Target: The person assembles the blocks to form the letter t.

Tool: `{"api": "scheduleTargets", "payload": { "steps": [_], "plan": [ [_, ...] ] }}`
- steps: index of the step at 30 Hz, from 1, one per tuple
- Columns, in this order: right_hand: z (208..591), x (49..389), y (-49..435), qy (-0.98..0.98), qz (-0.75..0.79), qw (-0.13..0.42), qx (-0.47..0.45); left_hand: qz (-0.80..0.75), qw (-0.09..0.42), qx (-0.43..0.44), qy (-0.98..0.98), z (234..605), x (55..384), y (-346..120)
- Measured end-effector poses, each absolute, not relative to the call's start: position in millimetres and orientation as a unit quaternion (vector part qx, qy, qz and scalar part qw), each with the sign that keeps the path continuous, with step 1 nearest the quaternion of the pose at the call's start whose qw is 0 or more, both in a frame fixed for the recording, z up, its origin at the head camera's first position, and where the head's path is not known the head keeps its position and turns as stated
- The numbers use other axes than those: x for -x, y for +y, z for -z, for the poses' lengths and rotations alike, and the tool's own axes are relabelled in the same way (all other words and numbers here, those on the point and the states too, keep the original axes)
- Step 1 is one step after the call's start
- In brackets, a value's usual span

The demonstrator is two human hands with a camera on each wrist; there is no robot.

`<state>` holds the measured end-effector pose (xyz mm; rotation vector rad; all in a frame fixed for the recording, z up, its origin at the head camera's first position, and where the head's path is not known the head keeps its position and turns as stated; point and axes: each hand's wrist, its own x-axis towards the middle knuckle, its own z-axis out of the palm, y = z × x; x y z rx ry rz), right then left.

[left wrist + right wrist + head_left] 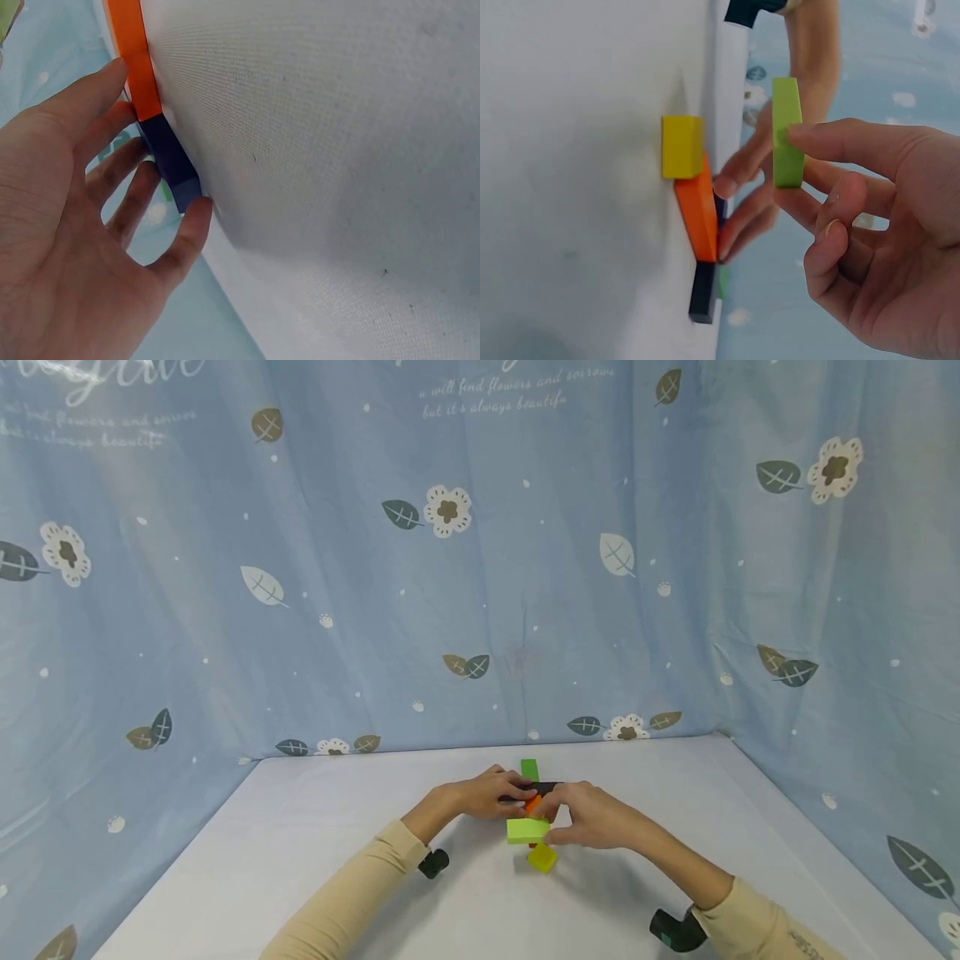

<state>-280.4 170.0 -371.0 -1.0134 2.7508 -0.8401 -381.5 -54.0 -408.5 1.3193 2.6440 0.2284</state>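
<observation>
My right hand (885, 232) pinches a lime green block (786, 135) between thumb and fingers. It holds the block above the other blocks, over the near part of the row. Beyond it my left hand (486, 792) bends around a dark blue block (169, 154), its fingertips close along the sides and end of that block and one digit against the orange block (139, 67). A black block (703, 292) angles off the orange block's other side. At the near end stands a yellow block (681, 146); a green block (529, 768) lies at the far end.
The blocks lie on a white-covered table (315, 810). A blue patterned curtain (480, 568) hangs behind the table and along both sides. Dark wrist cameras (677, 931) are worn at both sleeves.
</observation>
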Motion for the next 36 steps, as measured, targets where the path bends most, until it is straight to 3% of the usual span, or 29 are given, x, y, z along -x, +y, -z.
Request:
{"api": "scheduleTargets", "payload": {
  "steps": [36],
  "plan": [
    [365, 280, 209, 0.902, 0.281, 0.052, 0.324, -0.083, 0.089, -0.429, 0.895, 410, 380, -54]
  ]
}}
